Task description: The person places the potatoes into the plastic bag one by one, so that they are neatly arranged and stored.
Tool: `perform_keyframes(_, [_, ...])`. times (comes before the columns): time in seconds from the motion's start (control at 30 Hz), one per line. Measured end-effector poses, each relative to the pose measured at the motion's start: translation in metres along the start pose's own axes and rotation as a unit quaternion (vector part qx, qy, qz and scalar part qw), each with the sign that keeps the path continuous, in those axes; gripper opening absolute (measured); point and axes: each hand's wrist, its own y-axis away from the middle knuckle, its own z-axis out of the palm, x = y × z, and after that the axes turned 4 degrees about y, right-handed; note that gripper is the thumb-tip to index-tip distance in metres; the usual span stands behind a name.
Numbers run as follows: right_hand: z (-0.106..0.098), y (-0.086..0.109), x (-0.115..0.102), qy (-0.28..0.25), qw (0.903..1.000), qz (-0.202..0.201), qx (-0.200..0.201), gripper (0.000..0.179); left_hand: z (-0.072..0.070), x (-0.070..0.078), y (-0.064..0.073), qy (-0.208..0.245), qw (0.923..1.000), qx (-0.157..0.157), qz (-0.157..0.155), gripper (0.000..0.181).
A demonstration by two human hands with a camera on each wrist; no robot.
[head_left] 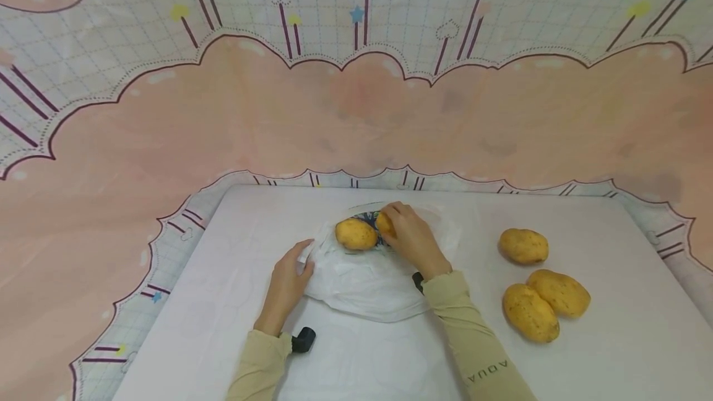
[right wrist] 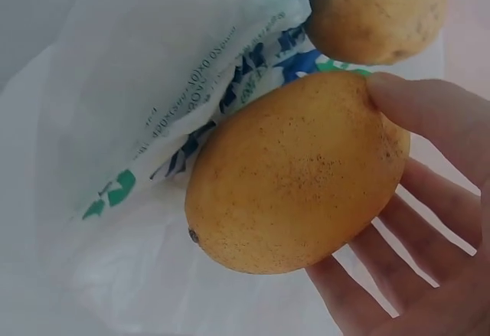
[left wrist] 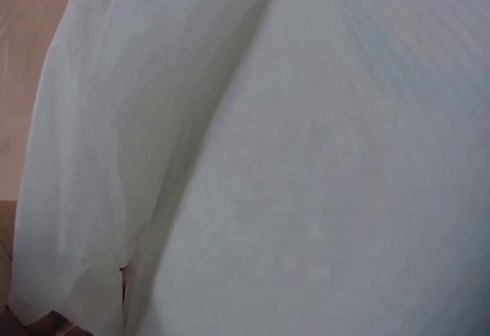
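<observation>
Potato (head_left: 385,225), yellow and oval, sits over the mouth of a crumpled white plastic bag (head_left: 362,286) in the head view, gripped by the right hand (head_left: 414,241); the left hand (head_left: 286,282) pinches the bag's rim, best held steady while the potato moves. Left wrist view: mostly pale bag. Right wrist view alone shows fingers (right wrist: 421,238) spread beneath the potato and green lettering (right wrist: 195,85).

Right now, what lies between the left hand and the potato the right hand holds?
The head view shows another potato and part of the white bag there.
</observation>
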Motion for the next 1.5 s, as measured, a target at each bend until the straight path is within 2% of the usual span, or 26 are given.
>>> perform_keyframes(0.27, [0.006, -0.003, 0.000, -0.001, 0.9999, 0.012, 0.010, 0.042, -0.002, 0.003, 0.000, 0.004, 0.9994, -0.020, -0.028, 0.044])
perform_keyframes(0.57, [0.013, -0.006, 0.002, 0.003, 0.9998, 0.018, 0.004, 0.042, -0.002, 0.003, 0.001, 0.002, 0.9991, -0.025, -0.036, 0.044])
perform_keyframes(1.07, [0.010, -0.003, 0.001, 0.003, 0.9998, 0.004, 0.019, 0.042, -0.002, 0.004, 0.002, 0.001, 0.9994, -0.018, -0.028, 0.043])
perform_keyframes(1.5, [-0.007, 0.004, -0.001, 0.021, 0.9996, 0.008, -0.014, 0.047, -0.002, 0.002, 0.001, -0.003, 0.9997, -0.017, -0.020, 0.043])
